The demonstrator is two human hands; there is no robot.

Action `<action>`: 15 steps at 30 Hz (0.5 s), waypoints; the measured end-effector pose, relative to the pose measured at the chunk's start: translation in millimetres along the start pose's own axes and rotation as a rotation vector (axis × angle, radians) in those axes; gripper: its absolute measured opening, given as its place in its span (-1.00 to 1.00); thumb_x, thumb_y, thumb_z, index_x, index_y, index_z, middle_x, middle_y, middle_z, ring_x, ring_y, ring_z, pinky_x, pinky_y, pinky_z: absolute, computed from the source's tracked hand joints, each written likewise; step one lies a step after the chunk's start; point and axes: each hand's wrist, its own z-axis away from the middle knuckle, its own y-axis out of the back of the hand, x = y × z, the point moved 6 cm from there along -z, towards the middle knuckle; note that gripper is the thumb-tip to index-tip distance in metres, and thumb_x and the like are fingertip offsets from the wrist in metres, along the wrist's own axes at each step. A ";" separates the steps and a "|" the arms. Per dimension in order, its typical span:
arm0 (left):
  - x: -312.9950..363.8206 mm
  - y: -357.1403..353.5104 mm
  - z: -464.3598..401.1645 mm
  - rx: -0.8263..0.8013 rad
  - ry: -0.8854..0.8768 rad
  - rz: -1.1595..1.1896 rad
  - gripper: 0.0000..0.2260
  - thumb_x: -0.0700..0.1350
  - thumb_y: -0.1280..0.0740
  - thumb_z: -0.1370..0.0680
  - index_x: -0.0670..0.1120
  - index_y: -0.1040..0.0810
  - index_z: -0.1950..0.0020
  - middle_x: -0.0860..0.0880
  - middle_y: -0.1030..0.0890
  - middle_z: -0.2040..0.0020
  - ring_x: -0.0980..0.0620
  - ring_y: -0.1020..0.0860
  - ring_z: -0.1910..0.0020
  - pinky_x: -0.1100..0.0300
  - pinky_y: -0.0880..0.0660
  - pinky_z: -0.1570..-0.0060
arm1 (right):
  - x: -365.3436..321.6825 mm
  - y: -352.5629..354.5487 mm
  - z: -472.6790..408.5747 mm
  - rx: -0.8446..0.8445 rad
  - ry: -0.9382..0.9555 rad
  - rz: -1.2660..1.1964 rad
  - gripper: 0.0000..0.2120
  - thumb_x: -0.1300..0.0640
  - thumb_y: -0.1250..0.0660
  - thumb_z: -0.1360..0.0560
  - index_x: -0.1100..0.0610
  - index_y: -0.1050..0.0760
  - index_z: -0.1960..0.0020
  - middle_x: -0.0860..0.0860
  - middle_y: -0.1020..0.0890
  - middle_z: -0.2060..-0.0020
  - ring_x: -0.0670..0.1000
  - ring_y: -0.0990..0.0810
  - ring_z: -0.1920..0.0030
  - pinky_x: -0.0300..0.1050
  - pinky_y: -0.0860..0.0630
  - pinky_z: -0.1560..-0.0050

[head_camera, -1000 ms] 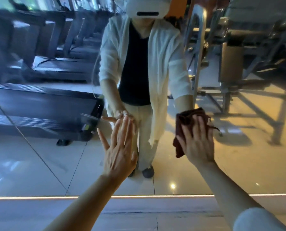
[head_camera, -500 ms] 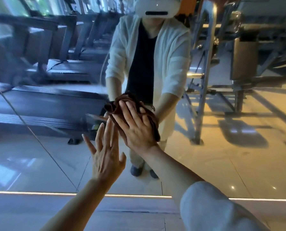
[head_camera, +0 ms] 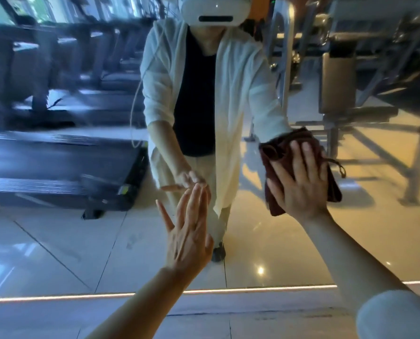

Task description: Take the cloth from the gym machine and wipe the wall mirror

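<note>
The right hand (head_camera: 299, 182), fingers straight and spread, presses a crumpled dark-brown cloth (head_camera: 275, 155) flat against the large glass wall mirror (head_camera: 57, 241); the cloth lies under its palm and shows beyond its fingertips. To the left, the left hand (head_camera: 187, 231) rests fingers-straight on the glass, holding nothing.

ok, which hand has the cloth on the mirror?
The right hand, fingers spread flat, pressing the dark red cloth against the mirror. The left hand is bare.
</note>
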 end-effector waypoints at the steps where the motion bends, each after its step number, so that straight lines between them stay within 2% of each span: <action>1: 0.5 -3.7 2.1 -0.006 -0.002 -0.009 0.00 -0.26 -0.60 -0.22 -0.23 -0.21 -0.58 -0.12 -0.11 -0.61 -0.15 -0.13 -0.57 -0.39 0.25 -0.47 | 8.0 -1.5 12.3 -0.004 -0.031 -0.011 -0.45 -0.13 -0.03 -0.70 -0.08 -0.01 -0.65 0.16 -0.08 -0.59 0.14 0.05 -0.63 0.21 -0.12 -0.46; 4: -2.0 -13.1 10.3 -0.016 -0.031 -0.022 0.01 -0.25 -0.58 -0.25 -0.21 -0.14 -0.60 -0.09 -0.07 -0.63 -0.13 -0.12 -0.58 -0.50 0.15 -0.41 | 17.1 -8.0 49.2 -0.017 -0.112 -0.049 -0.44 -0.12 -0.02 -0.70 -0.07 0.02 -0.65 0.19 -0.08 -0.54 0.22 -0.05 -0.56 0.20 -0.05 -0.48; 9: -20.0 -16.9 23.0 -0.012 -0.038 -0.068 -0.11 -0.12 -0.45 -0.36 -0.19 -0.08 -0.61 -0.01 0.09 -0.65 -0.04 -0.01 -0.61 -0.47 0.18 -0.43 | -11.4 -21.4 77.5 0.000 -0.273 -0.138 -0.43 -0.10 -0.01 -0.70 -0.04 0.04 -0.65 0.23 -0.03 -0.52 0.27 -0.02 -0.53 0.17 0.06 -0.52; 11: -34.9 -12.9 29.9 -0.007 -0.026 -0.091 -0.12 -0.14 -0.47 -0.36 -0.22 -0.11 -0.59 -0.07 0.01 -0.64 -0.10 -0.08 -0.58 -0.39 0.25 -0.46 | -34.9 -27.0 79.5 0.004 -0.321 -0.166 -0.43 -0.10 -0.01 -0.69 -0.04 0.05 -0.65 0.24 -0.02 -0.52 0.24 0.05 -0.59 0.16 0.10 -0.55; 15: -66.1 -2.5 40.0 -0.011 -0.030 -0.134 -0.01 -0.21 -0.60 -0.26 -0.25 -0.14 -0.57 -0.15 -0.11 -0.58 -0.16 -0.16 -0.53 -0.30 0.31 -0.48 | -91.0 -37.2 77.5 -0.001 -0.353 -0.189 -0.42 -0.11 -0.01 -0.69 0.01 0.04 -0.66 0.24 0.00 -0.56 0.15 0.16 -0.63 0.18 0.10 -0.56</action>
